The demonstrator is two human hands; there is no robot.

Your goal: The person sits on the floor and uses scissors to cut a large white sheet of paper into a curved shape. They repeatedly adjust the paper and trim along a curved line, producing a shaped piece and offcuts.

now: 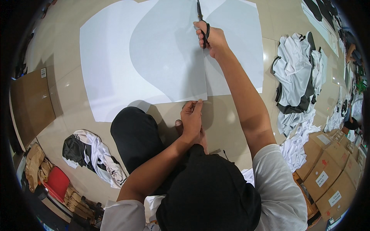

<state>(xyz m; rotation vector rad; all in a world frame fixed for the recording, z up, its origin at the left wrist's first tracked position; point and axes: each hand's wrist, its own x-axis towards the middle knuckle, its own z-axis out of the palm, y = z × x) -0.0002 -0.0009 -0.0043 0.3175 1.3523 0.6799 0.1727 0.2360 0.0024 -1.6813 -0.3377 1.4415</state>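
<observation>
My right hand [211,38] is closed round the handles of black-handled scissors [199,16], whose blades point away from me at the far part of a large white sheet [108,77]. Pale grey curved shapes cover parts of the sheet; whether it is paper or cloth I cannot tell. A straight slit runs from its near edge up toward the scissors, with the left part overlapping the right [239,69]. At the near edge, beside the slit, my left hand [192,117] pinches the sheet's corner between thumb and fingers.
Black-clothed legs [135,138] fold up close to the sheet on the tiled floor [67,96]. White and black garments [291,69] lie in a heap at right, more cloth [92,154] at left. Cardboard boxes [323,173] stand at lower right, a brown board [32,104] at left.
</observation>
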